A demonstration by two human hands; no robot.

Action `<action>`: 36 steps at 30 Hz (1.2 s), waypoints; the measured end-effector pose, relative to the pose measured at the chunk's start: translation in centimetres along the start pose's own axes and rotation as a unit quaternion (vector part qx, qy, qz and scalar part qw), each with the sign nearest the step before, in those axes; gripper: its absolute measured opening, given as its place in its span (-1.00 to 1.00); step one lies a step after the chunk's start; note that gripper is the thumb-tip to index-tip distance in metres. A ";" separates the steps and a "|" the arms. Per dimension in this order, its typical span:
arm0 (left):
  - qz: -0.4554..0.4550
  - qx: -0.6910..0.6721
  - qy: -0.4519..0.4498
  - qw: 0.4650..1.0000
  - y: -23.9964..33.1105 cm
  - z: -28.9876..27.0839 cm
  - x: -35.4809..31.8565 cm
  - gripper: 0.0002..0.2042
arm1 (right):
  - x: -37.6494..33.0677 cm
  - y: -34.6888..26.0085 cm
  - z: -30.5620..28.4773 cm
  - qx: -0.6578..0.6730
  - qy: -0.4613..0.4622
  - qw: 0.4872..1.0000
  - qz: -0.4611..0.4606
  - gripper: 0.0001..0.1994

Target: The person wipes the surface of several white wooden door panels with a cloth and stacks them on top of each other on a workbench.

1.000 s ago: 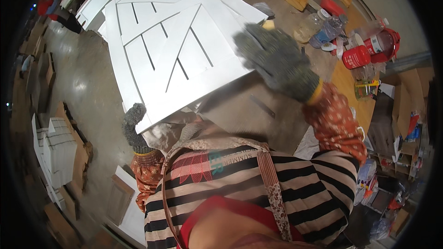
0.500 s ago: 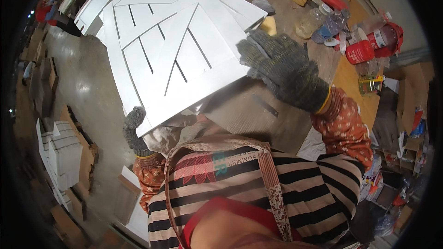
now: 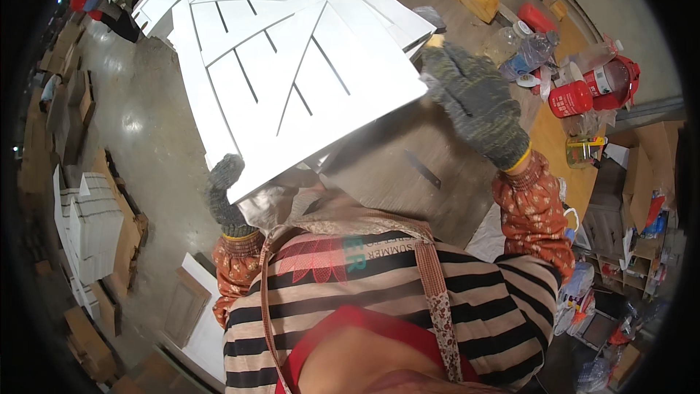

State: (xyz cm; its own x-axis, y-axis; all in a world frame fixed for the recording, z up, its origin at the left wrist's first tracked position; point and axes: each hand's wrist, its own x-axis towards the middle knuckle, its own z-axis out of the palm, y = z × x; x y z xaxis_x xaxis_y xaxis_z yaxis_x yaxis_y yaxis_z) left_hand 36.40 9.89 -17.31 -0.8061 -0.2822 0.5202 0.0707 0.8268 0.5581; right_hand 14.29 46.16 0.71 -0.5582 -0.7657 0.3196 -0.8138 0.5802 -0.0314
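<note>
A large white panel [image 3: 335, 113] with a pattern of grooves and dark slots lies tilted in front of me, on top of further white panels. My left hand [image 3: 226, 193], in a dark grey knitted glove, is closed on its near left corner. On the opposite side, my right hand [image 3: 477, 106], gloved alike, grips the right edge near the corner; its fingertips are partly hidden by the panel. A dark flat strip [image 3: 423, 168] lies on the wood-toned tabletop [image 3: 386, 160] below the panel's near edge.
Several plastic bottles, among them a clear one [image 3: 530, 55], stand right of my right hand beside a red jar [image 3: 570, 99] and a yellow block [image 3: 476, 0]. Cardboard boxes [image 3: 652, 168] are at far right. Stacked white boards [image 3: 98, 226] lie on the left floor; a person [image 3: 109, 13] is far left.
In the view, the panel and both hands have shifted slightly to the right. My right hand has moved a little along the panel's right edge; the left keeps its corner.
</note>
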 end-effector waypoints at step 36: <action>-0.032 -0.040 0.028 0.998 6.6 4.4 -0.7 -0.59 | 7.0 -7.9 -1.4 -0.047 -0.257 0.965 0.026 -0.55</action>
State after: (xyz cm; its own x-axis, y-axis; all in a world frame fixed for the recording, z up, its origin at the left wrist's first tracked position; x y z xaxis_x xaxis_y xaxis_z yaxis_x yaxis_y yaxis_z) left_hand 34.88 17.67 -16.83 -0.7762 -0.3621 0.5161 0.0680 0.7657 0.6395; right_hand 17.04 36.54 4.52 -0.6243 -0.7570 -0.1928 -0.7775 0.6262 0.0585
